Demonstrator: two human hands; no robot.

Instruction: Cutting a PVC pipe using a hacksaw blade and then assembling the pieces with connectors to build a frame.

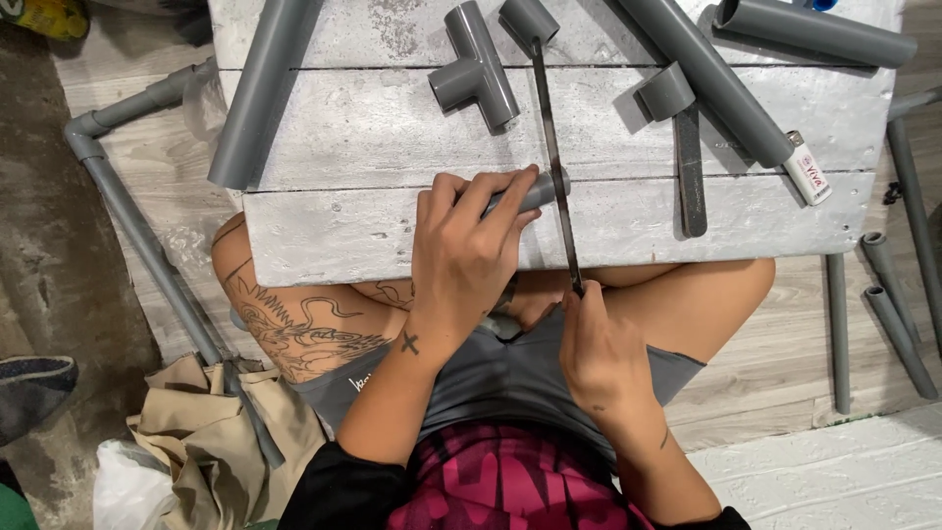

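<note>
Left hand [461,260] clamps the grey pipe [538,191] flat on the board's [628,226] near edge, fingers wrapped. Right hand [599,353] pinches the saw blade [554,157] across it. Pipe looks light, stiff, slippery; grip beside the cut.

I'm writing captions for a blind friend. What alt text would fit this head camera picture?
Seen from above, a seated person's left hand pins a short grey pipe on a whitewashed wooden board across their lap, while the right hand holds a thin saw blade across it. A grey tee fitting, more pipes and a small white tube lie on the board.
</note>
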